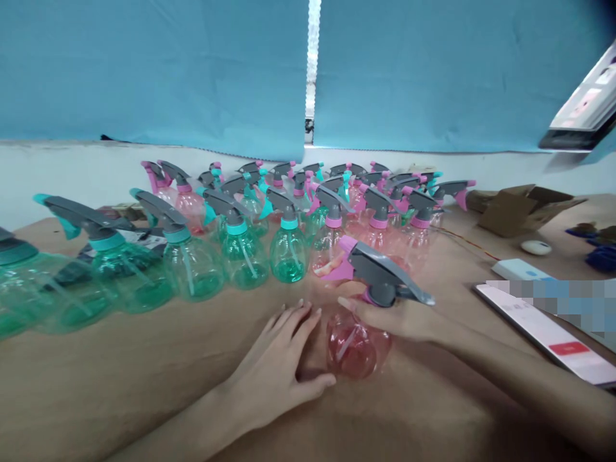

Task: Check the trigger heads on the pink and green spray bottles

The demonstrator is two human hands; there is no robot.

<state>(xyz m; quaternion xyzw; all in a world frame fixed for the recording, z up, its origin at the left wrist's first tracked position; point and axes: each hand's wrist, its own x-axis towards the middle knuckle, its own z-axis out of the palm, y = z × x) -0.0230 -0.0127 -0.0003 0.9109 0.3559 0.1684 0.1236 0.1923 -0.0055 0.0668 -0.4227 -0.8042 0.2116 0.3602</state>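
Observation:
A pink spray bottle (353, 350) with a grey and pink trigger head stands tilted on the brown table in front of me. My right hand (385, 314) is wrapped round its neck, just under the trigger head. Left of that bottle, my left hand (286, 359) lies on the table with its fingers stretched out and its thumb pointing toward the bottle, holding nothing. Beyond my hands stand green spray bottles, the closest being one with a turquoise collar (289, 251). Another pink spray bottle (333, 234) is partly hidden behind the held one.
Several green spray bottles (192, 269) line the left side, with many more crowded at the back. On the right lie a phone (539, 333), a white device (520, 269), a white mouse (536, 248) and an open cardboard box (513, 208). Blue cloth (154, 70) hangs behind.

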